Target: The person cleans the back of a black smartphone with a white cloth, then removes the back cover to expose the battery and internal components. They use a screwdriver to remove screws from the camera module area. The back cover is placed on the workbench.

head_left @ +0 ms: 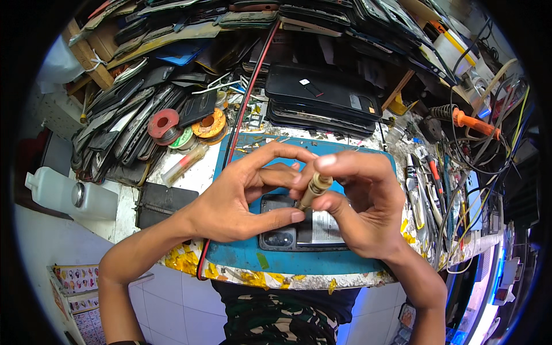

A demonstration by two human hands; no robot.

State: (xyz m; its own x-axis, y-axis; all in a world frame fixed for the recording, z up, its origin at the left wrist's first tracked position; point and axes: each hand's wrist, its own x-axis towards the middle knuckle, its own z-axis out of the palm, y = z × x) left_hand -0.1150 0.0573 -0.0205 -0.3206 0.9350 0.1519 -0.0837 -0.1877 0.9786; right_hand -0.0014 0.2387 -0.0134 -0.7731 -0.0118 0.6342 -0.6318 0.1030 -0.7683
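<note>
A small brass-coloured metal cylinder [315,191] with ringed grooves is held up at a tilt between my two hands. From the right, my right hand [371,210] pinches its upper part with thumb and forefinger. My left hand [224,204] closes around its lower part, thumb below and fingertips against its side. Directly beneath lies a dark phone-like device [278,237] with a rounded camera window and a silvery panel, partly covered by my hands. It rests on a blue work mat [230,253].
Black device panels [319,92] are stacked behind the mat. Red [164,123] and yellow [210,126] wire spools stand left, near a clear tube [184,164] and a plastic bottle [72,195]. Hand tools [422,190] and an orange-handled soldering iron [474,123] lie right. A red-black cable [247,103] crosses the bench.
</note>
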